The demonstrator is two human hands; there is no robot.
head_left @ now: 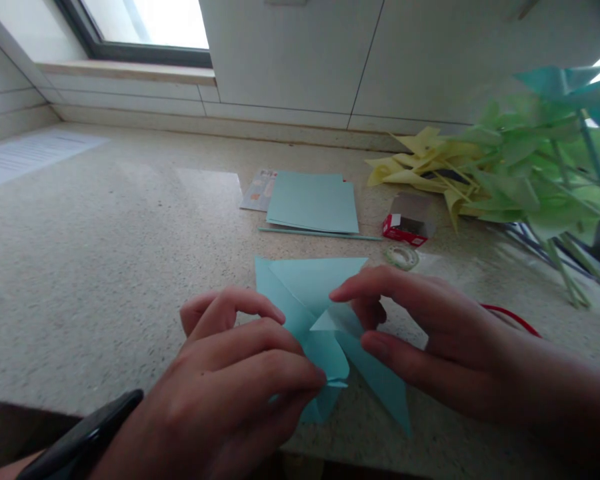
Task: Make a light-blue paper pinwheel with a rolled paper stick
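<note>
A light blue paper pinwheel (pixel 305 293), partly folded, lies on the speckled stone counter (pixel 105 267) near its front edge. My left hand (pixel 230 387) rests on the paper's lower left, its fingertips pinching a folded flap toward the centre. My right hand (pixel 430 333) comes in from the right, forefinger and thumb pressing the flaps at the paper's middle. A black watch band (pixel 80 440) shows on my left wrist.
A stack of light blue paper sheets (pixel 313 203) and a thin blue stick (pixel 320 234) lie behind. A red box (pixel 405 227), a tape roll (pixel 401 256), a red-handled thing (pixel 513 319) and a heap of yellow and green pinwheels (pixel 520 173) sit at the right.
</note>
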